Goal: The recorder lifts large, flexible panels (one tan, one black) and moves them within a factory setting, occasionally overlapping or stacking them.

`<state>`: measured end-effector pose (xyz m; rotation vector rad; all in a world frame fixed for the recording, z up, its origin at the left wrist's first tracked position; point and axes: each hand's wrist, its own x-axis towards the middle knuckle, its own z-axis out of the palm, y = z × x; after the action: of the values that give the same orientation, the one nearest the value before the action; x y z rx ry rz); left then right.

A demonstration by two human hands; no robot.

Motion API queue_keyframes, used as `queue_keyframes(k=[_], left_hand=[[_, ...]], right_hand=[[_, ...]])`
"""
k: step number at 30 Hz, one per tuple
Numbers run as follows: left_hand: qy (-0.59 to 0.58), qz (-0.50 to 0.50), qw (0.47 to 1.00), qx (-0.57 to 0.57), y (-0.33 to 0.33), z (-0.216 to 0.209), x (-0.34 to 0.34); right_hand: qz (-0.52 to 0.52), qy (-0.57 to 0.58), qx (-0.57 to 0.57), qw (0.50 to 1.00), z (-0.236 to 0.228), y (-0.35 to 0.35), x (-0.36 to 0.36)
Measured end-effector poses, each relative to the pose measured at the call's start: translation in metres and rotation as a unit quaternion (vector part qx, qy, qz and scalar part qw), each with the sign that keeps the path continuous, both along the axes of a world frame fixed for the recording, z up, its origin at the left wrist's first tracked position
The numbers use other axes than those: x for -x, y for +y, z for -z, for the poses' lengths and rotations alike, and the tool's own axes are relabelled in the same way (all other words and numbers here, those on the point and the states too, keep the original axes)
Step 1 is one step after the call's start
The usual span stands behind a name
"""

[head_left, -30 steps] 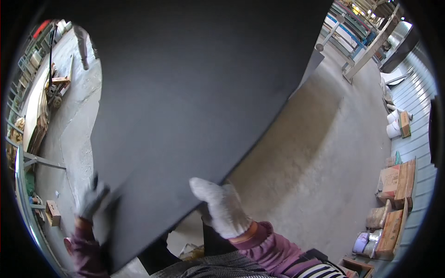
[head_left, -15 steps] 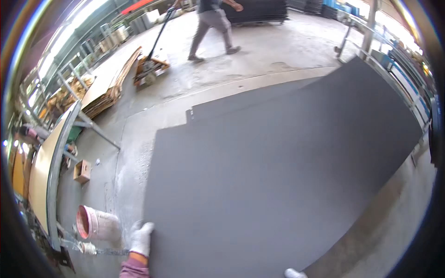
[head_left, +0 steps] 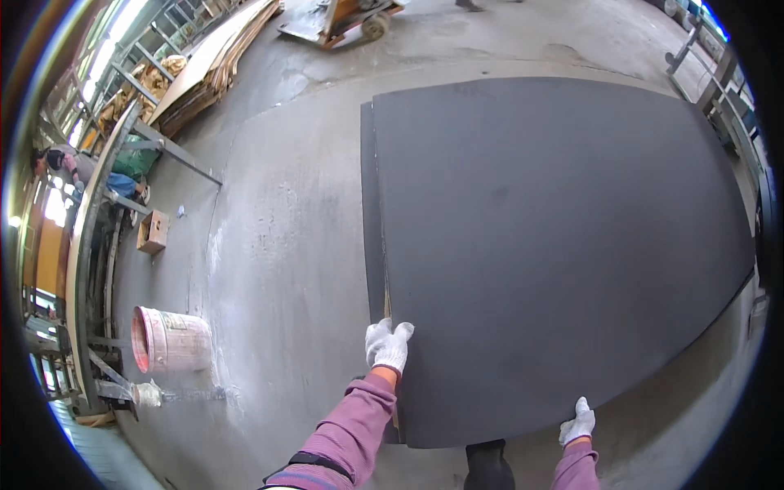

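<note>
A large dark grey sheet [head_left: 555, 245] spreads across the middle and right, its far corners rounded by the lens. Along its left side the edge of a second dark sheet [head_left: 371, 204] sticks out from underneath. My left hand [head_left: 386, 346], in a white knit glove, is closed on the left edge, with its thumb over the top sheet. At the near edge, my right hand [head_left: 578, 423], gloved alike, grips with its thumb on top; its other fingers are mostly hidden.
To the left stand a pink-stained bucket [head_left: 175, 339], a small open cardboard box [head_left: 153, 232] and a metal-framed bench [head_left: 90, 245]. Behind it a person [head_left: 65, 167] bends down. Stacked boards [head_left: 204, 69] and a pallet jack [head_left: 343, 20] are farther off; a rail [head_left: 723, 98] runs at right.
The top sheet's left edge now lies farther right in view and runs straighter. My left hand has moved right and up along with it; my right hand shows more. The walking person has nearly left the picture.
</note>
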<state>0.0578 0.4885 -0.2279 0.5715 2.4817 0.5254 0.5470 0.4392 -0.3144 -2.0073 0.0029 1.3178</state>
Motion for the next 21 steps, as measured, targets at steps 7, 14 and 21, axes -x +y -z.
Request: queue_keyframes(k=[7,14,21], left_hand=[[-0.257,-0.034,0.964,-0.066,0.008,-0.008,0.047],[-0.341,-0.022,0.931,-0.128,-0.021,0.025,0.08],[-0.339,-0.06,0.932,-0.115,-0.034,0.019,0.089]], right_hand=[[-0.01,0.043,-0.031,0.999,-0.033,0.01,0.042],[-0.002,0.019,0.043,0.999,-0.014,-0.01,0.046],[-0.018,-0.069,0.071,0.995,-0.012,-0.01,0.066]])
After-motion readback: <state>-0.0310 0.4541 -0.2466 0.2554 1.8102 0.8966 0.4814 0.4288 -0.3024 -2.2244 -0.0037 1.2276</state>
